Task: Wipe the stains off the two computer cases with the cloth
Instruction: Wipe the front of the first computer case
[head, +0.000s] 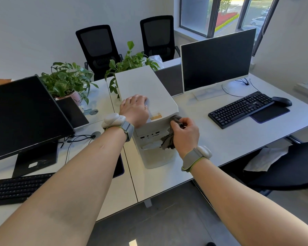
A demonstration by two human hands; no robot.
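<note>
On the desk (194, 167), cloth (169, 139) half hidden by right hand (184, 134).

Bare forearms, grey wristbands (127, 127) carrying white pods (112, 119)

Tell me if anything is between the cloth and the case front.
Nothing visible. The right hand grips the cloth right against the upper front of the case, while the left hand rests on its top.

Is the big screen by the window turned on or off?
It looks off. The monitor on the right shows only a plain dark screen, with no picture or glow.
</note>
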